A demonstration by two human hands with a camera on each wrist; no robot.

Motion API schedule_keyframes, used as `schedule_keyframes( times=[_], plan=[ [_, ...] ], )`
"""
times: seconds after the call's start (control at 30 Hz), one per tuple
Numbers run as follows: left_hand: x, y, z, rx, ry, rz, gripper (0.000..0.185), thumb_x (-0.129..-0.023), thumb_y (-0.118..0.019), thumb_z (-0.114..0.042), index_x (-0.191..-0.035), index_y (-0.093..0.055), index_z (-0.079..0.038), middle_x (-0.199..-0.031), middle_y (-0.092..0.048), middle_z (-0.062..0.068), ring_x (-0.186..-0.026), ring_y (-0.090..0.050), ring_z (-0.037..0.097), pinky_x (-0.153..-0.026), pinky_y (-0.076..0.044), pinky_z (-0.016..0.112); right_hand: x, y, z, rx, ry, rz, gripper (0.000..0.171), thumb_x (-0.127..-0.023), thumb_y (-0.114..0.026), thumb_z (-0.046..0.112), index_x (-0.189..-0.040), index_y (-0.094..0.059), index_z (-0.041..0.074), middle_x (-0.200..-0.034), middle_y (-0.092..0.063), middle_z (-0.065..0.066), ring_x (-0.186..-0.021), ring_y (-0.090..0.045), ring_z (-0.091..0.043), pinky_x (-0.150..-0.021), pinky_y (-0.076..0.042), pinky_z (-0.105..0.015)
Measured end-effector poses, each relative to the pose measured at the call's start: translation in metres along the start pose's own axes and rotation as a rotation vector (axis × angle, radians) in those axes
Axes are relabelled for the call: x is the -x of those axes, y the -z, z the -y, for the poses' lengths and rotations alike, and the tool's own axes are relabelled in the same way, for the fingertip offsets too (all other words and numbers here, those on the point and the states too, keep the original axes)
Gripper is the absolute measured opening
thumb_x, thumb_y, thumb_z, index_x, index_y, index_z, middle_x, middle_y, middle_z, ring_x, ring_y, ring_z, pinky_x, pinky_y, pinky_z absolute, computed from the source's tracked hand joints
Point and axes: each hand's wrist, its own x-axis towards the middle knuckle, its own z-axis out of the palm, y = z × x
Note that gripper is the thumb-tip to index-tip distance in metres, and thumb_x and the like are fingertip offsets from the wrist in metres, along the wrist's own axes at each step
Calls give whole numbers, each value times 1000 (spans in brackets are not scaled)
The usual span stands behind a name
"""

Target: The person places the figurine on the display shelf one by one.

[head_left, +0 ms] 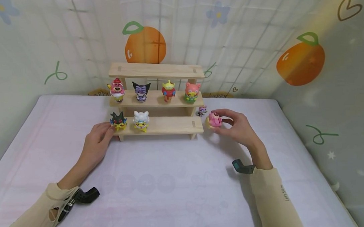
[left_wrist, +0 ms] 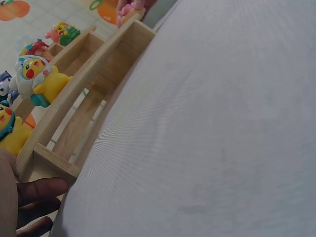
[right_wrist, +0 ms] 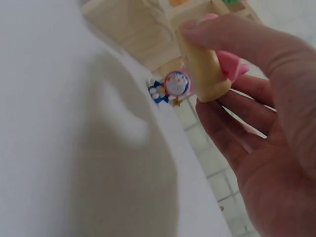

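A three-tier wooden shelf point(head_left: 167, 125) stands at the back of a white table. My right hand point(head_left: 222, 122) pinches a pink figure on a cream base point(head_left: 214, 119) just off the shelf's lower right end; in the right wrist view the thumb and fingers clasp that pink figure point(right_wrist: 205, 69). My left hand point(head_left: 100, 136) rests with relaxed fingers point(left_wrist: 37, 192) against the lower tier's left end, beside a yellow figure in a black hat point(head_left: 118, 120). A yellow figure in a white hood point(head_left: 141, 121) stands next to it.
Several figures line the middle tier, among them a pink bear point(head_left: 117, 89) and a green alien point(head_left: 168, 90). A tiny blue-and-purple figure point(head_left: 202, 110) stands on the table behind my right hand. A patterned cloth wall point(head_left: 242, 41) encloses the table.
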Motion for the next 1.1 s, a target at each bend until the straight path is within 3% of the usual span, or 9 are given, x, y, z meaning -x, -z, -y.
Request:
schedule_keyframes(
  times=[0.47, 0.7, 0.93, 1.1],
  plan=[
    [-1, 0, 0, -11, -5, 3, 42, -112, -49, -28, -130, -70, 3, -141, -62, 24, -143, -47, 41, -120, -35, 64, -4, -25, 31, -6, 70, 69, 61, -81, -93, 18, -137, -68, 12, -138, -68, -3, -120, -64, -25, -110, -54, -49],
    [-1, 0, -2, -14, -4, 6, 42, -112, -49, -28, -130, -70, 3, -141, -63, 24, -144, -47, 40, -120, -34, 63, -5, -32, 35, 33, 78, 56, 64, -80, -94, 16, -139, -68, 12, -140, -67, -6, -120, -66, -28, -108, -53, -54],
    [-1, -1, 2, -26, -25, -10, 40, -112, -50, -26, -127, -72, 4, -138, -65, 24, -141, -50, 40, -120, -35, 62, -4, -36, 43, 125, 55, 35, 67, -80, -95, 26, -140, -67, 18, -141, -67, -5, -125, -66, -29, -110, -51, -59],
    [-1, 0, 1, -21, -27, -8, 41, -112, -49, -26, -128, -71, 4, -139, -65, 24, -142, -49, 40, -120, -35, 63, -5, -43, 50, 147, 72, 0, 69, -78, -96, 23, -139, -67, 14, -137, -70, -7, -121, -70, -31, -108, -52, -58]
  ],
)
